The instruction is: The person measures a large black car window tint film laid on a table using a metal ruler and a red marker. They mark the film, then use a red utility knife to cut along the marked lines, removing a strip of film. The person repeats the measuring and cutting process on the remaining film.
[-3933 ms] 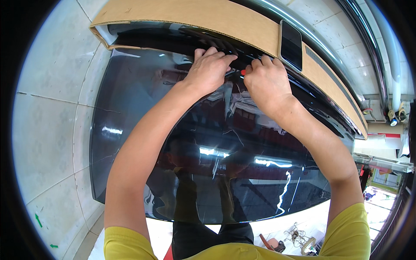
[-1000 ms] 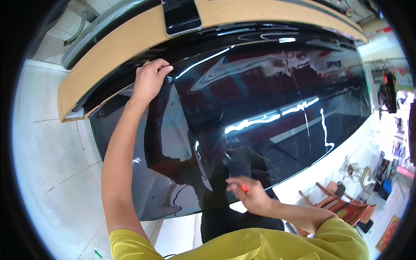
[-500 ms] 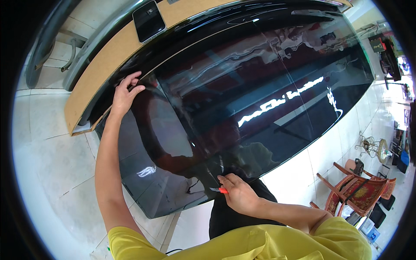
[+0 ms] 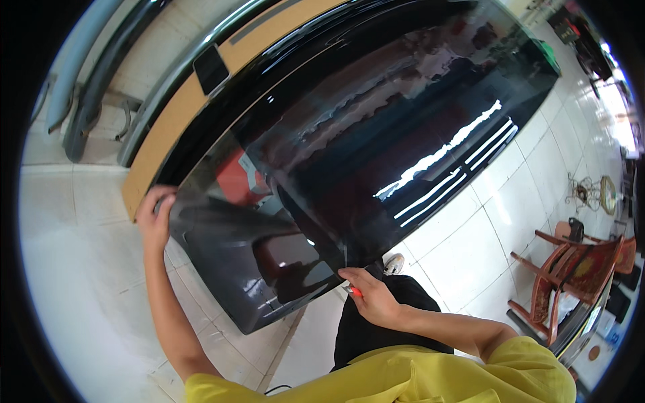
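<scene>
A large glossy dark sheet of glass point(image 4: 322, 154) lies tilted across the view, full of reflections. At its left end, a dark film point(image 4: 218, 232) bows up off the surface. My left hand point(image 4: 156, 215) pinches the far left corner of this film, thumb and fingers closed. My right hand point(image 4: 376, 299) is closed around a small red-handled knife point(image 4: 355, 291) by the near edge; its fingertips also seem to pinch the film's edge there. Past the bent film, a red and pale shape point(image 4: 242, 176) shows; whether it is a reflection is unclear.
Along the far side runs a curved brown board point(image 4: 158, 144) with a black phone point(image 4: 211, 69) on it. Grey curved bars point(image 4: 101, 80) stand behind. To the right are a wooden chair point(image 4: 571, 269) with patterned upholstery and a small ornate stand point(image 4: 591, 193) on white floor tiles point(image 4: 507, 201).
My left hand has moved left and nearer to me, drawing the film corner along and bending it up. The right hand stays near the edge with the knife. The view has shifted.
</scene>
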`<action>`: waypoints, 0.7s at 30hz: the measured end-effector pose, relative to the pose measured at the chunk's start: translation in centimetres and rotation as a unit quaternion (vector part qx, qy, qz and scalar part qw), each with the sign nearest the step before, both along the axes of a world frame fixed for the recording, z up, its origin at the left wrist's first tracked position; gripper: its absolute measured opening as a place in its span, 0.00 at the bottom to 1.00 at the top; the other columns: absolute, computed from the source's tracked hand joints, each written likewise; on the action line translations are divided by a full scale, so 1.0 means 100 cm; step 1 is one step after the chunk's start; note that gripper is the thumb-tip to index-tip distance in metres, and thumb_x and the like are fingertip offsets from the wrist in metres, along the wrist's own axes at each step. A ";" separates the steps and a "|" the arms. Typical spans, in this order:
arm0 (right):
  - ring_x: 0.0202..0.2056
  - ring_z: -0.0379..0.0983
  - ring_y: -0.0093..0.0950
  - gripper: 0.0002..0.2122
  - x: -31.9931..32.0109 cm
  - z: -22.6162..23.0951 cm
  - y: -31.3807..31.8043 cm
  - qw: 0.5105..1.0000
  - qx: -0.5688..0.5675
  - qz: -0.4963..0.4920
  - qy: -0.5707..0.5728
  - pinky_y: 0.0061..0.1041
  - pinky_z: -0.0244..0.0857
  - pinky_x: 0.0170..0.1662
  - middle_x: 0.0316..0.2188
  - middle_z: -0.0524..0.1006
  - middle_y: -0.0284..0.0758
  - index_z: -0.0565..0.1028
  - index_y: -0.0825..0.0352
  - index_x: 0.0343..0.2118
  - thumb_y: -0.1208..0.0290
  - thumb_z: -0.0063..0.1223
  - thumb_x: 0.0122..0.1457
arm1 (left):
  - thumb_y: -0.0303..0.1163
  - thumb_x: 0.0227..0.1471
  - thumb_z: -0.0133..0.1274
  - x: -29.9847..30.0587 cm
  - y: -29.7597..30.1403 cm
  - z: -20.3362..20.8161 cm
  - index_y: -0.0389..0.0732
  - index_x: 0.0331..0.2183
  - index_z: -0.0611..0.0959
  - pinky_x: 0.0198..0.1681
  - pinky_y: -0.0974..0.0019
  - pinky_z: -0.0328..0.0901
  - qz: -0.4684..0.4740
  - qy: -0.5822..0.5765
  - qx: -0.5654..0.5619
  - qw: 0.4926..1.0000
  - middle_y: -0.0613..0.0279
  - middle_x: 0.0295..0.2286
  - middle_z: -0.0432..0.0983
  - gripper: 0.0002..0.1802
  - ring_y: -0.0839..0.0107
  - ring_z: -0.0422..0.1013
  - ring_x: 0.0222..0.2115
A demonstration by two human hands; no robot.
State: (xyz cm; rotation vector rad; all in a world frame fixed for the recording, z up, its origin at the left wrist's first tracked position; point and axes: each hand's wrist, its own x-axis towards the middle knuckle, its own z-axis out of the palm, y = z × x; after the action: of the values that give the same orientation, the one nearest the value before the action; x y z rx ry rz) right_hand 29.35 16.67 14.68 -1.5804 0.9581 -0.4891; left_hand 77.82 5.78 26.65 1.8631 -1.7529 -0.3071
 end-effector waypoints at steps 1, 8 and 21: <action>0.54 0.76 0.48 0.20 -0.002 0.000 0.007 1.000 -0.009 -0.012 -0.009 0.35 0.75 0.55 0.60 0.73 0.46 0.72 0.72 0.61 0.81 0.56 0.65 | 0.26 0.61 0.59 -0.012 0.015 0.021 0.33 0.37 0.85 0.48 0.63 0.70 -0.010 -0.016 -0.025 1.000 0.54 0.35 0.84 0.06 0.62 0.78 0.39; 0.53 0.77 0.48 0.29 0.000 0.008 0.048 0.992 -0.050 -0.096 -0.072 0.34 0.78 0.49 0.63 0.70 0.46 0.67 0.64 0.66 0.76 0.63 0.63 | 0.15 0.50 0.55 -0.111 0.104 0.178 0.33 0.33 0.82 0.40 0.58 0.70 -0.165 -0.080 -0.112 0.977 0.52 0.27 0.79 0.07 0.56 0.75 0.31; 0.50 0.78 0.35 0.24 -0.056 0.042 0.097 0.975 -0.095 -0.109 -0.172 0.28 0.75 0.50 0.56 0.75 0.39 0.74 0.62 0.62 0.71 0.66 0.63 | 0.17 0.46 0.61 -0.208 0.240 0.375 0.27 0.33 0.86 0.27 0.55 0.71 -0.181 -0.244 -0.229 0.925 0.43 0.24 0.79 0.08 0.53 0.75 0.23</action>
State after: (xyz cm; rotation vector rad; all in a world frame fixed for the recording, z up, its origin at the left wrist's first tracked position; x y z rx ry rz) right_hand 23.79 26.41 18.89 -1.4992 0.8380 -0.9982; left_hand 57.01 29.81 64.13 1.3377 -2.2601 0.4459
